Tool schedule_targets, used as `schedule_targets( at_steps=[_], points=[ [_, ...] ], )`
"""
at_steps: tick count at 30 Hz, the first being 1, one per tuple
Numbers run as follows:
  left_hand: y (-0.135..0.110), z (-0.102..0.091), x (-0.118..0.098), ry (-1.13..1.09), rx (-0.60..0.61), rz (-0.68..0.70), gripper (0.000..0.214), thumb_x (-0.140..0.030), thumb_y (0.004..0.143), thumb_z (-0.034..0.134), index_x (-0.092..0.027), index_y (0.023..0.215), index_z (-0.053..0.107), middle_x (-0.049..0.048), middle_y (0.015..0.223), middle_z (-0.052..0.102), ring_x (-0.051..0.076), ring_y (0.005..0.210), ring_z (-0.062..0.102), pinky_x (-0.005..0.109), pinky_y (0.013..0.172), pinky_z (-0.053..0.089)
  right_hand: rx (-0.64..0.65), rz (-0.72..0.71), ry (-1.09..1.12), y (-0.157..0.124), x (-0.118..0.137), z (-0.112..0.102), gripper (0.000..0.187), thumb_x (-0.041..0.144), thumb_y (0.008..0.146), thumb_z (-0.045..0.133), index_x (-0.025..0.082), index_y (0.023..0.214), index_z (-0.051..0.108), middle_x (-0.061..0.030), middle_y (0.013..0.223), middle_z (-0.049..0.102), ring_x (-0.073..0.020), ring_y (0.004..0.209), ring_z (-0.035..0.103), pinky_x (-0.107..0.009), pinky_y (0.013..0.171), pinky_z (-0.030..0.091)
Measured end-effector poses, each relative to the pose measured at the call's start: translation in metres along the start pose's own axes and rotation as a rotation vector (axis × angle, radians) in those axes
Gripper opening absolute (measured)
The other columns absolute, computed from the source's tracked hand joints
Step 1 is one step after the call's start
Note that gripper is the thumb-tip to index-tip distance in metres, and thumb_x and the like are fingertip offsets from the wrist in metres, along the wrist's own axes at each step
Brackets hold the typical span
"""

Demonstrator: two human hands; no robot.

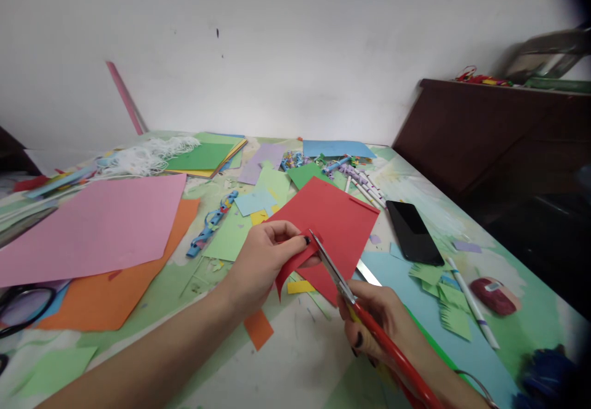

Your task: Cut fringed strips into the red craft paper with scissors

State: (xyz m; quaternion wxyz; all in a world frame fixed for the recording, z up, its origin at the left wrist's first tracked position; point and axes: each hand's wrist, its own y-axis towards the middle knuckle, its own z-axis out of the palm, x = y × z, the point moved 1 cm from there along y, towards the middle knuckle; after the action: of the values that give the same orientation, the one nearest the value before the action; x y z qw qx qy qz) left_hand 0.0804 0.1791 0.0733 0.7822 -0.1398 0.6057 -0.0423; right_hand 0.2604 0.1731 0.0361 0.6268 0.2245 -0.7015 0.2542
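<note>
"What's lying at the far left?"

"A pink sheet [101,224] is covering part of an orange sheet [152,273] on the table [309,353]. A heap of white string [148,155] is sitting behind them, and a green sheet [203,156] is topping the paper stack beside it."

"And next along?"

"A decorated blue paper roll [212,224] is lying at a slant. Then the left hand [258,267] is pinching a red piece [287,271], thumb on top, and holding it above the table. An orange scrap [258,329] is lying below."

"Where is the larger red sheet [344,227] resting?"

"It's lying on other papers, just beyond the red piece."

"What is the right hand [385,310] doing?"

"It's gripping the scissors [378,330], and the blades are reaching the red piece near the left thumb (how far they're parting, I'm not able to tell)."

"And at the far right?"

"A dark-screened phone [413,230] is lying flat. Fringed green scraps [452,319], a white marker [473,303] and a dark red object [492,295] are lying nearer."
</note>
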Motion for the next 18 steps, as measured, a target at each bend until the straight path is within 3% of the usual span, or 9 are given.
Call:
schedule_targets(
  at_steps=[10, 18],
  points=[
    [-0.002, 0.001, -0.003, 0.020, -0.031, -0.034, 0.016, -0.017, 0.073, 0.067, -0.014, 0.061, 0.056, 0.0035, 0.068, 0.067, 0.018, 0.071, 0.070, 0.017, 0.051, 0.051, -0.049, 0.062, -0.034, 0.000, -0.010, -0.002, 0.047, 0.057, 0.067, 0.071, 0.019, 0.064, 0.044, 0.0070, 0.053, 0.031, -0.0078, 0.047, 0.028, -0.020, 0.041, 0.022],
    [-0.001, 0.001, -0.003, 0.011, -0.026, -0.033, 0.018, -0.015, 0.074, 0.066, -0.014, 0.060, 0.055, 0.0015, 0.066, 0.066, 0.017, 0.071, 0.070, 0.018, 0.056, 0.053, -0.049, 0.046, -0.052, -0.001, -0.012, -0.002, 0.042, 0.052, 0.072, 0.068, 0.019, 0.064, 0.043, 0.0069, 0.055, 0.031, -0.0078, 0.048, 0.026, -0.021, 0.041, 0.022]
  ],
)
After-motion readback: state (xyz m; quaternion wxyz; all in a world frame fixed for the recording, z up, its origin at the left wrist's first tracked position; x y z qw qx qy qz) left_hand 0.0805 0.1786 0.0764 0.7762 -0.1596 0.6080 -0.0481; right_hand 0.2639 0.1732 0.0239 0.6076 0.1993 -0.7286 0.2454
